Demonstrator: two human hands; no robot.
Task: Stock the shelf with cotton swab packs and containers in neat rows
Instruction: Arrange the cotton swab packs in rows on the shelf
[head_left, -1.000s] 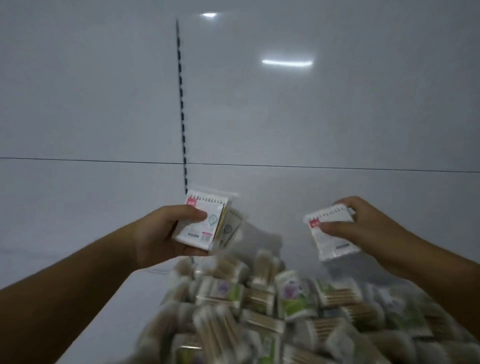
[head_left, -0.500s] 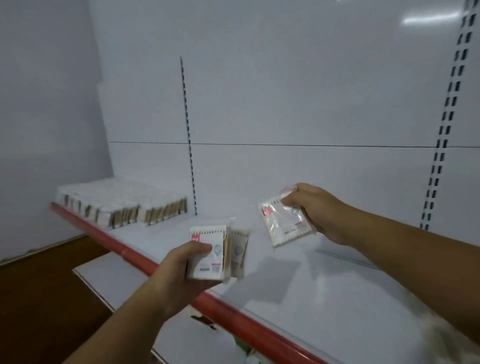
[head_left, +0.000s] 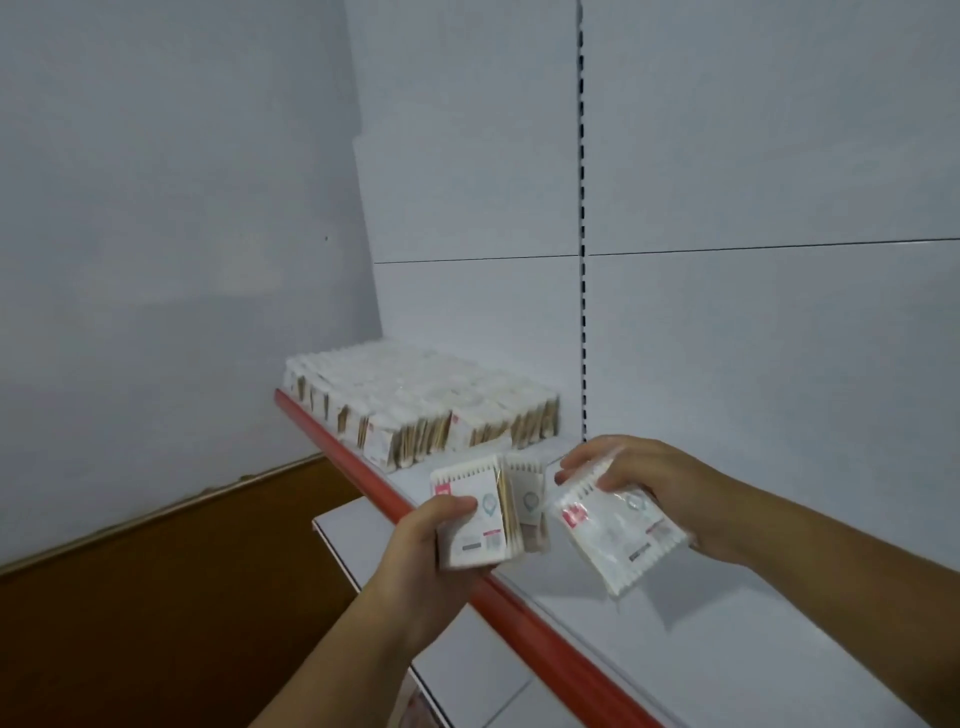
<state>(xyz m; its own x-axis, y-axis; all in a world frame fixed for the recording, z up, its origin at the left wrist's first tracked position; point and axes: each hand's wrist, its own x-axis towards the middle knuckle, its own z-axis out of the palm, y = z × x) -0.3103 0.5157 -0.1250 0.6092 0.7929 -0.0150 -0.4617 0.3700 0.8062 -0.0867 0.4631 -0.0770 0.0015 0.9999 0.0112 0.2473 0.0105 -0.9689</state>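
Left hand (head_left: 415, 545) grips a small stack of white plastic cotton swab packs (head_left: 478, 514) over the white shelf's red front edge (head_left: 524, 618). Right hand (head_left: 649, 483) pinches one clear-wrapped swab pack (head_left: 613, 535) just past that edge. Neat rows of stocked packs (head_left: 421, 405) sit further along it.

Person at a white shelf (head_left: 727, 597) fronted by a red edge strip (head_left: 545, 618). The left hand (head_left: 415, 540) grips an upright stack of cotton swab packs (head_left: 475, 519), thumb across the front label, just above the strip. The right hand (head_left: 649, 483) holds a single pack (head_left: 615, 525), tilted, over the bare shelf surface and just beside the stack. At the far left end of the shelf, rows of packs (head_left: 426, 405) stand on edge against the back panel, near a slotted upright (head_left: 582, 260). A lower shelf (head_left: 467, 675) and a brown floor (head_left: 156, 597) lie below.
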